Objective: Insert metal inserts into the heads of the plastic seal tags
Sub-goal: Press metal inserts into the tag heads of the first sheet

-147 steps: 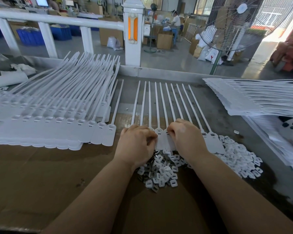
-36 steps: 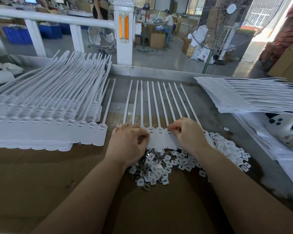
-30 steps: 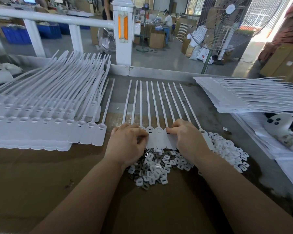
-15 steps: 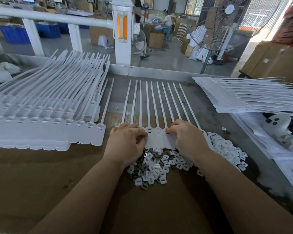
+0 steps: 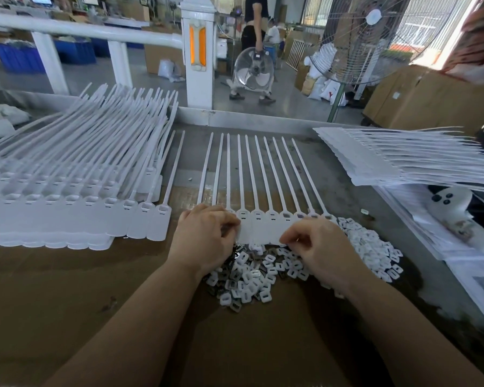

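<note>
A row of several joined white seal tags (image 5: 259, 219) lies flat at the middle of the table, heads toward me and tails pointing away. My left hand (image 5: 204, 238) has curled fingers over the left end of the row and holds the tags there. Thumb and forefinger of my right hand (image 5: 316, 247) pinch together at the near edge of the tags, just above a pile of small white and metal inserts (image 5: 252, 277). They seem to hold one small insert, mostly hidden by the fingers.
A large overlapping batch of tags (image 5: 76, 202) covers the left of the cardboard-covered table (image 5: 67, 297). Another stack of tags (image 5: 408, 160) lies at the right. More inserts (image 5: 372, 247) spread to the right. Beyond the metal rim (image 5: 263, 121) a person carries a fan.
My right hand has drawn back from the tag heads to the near edge of the row by the insert pile. My left hand has stayed put on the left end.
</note>
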Available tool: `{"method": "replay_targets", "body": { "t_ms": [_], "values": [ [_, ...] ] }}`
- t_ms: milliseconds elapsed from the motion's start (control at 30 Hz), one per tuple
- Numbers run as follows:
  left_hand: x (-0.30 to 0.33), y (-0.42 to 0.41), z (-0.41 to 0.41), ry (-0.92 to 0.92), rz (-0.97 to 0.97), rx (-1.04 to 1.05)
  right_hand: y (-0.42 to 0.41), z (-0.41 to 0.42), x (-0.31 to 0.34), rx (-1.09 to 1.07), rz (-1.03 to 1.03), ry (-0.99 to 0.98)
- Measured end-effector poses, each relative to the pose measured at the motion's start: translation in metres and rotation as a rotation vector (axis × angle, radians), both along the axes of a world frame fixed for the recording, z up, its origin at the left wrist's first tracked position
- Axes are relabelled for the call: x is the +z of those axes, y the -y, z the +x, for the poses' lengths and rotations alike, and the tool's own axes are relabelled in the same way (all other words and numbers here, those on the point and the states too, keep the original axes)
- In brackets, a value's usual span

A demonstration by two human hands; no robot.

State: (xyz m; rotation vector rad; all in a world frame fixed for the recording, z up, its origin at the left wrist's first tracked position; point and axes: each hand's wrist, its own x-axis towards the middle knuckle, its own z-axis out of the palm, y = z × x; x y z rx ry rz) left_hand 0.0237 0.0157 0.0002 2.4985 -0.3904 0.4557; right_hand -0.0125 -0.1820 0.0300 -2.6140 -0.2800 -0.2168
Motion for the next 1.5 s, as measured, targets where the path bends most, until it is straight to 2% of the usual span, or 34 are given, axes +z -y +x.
{"method": "replay_targets", "body": {
  "t_ms": [333,567,900,1133,1200,1333,1500],
  "values": [
    [0.001,0.0,-0.001,0.001,-0.008,0.003,0.001,-0.006,0.002,0.02,-0.021,-0.051],
    [0.001,0.0,-0.002,-0.007,-0.007,0.006,0.002,-0.007,-0.001,0.028,-0.063,-0.009],
    [0.001,0.0,-0.001,-0.01,-0.008,0.006,0.007,-0.005,0.004,-0.109,0.39,-0.087],
    [0.001,0.0,-0.002,-0.005,0.002,0.013,0.007,-0.004,0.004,-0.129,0.517,-0.108],
    [0.001,0.0,-0.002,-0.005,0.001,0.011,0.007,-0.001,0.003,-0.153,0.484,-0.068],
    [0.001,0.0,-0.002,-0.007,0.002,0.008,0.006,0.009,0.0,-0.221,0.268,0.101],
    [0.001,0.0,-0.002,-0.008,-0.002,0.011,0.001,0.022,-0.005,-0.179,0.053,0.258]
  ]
}}
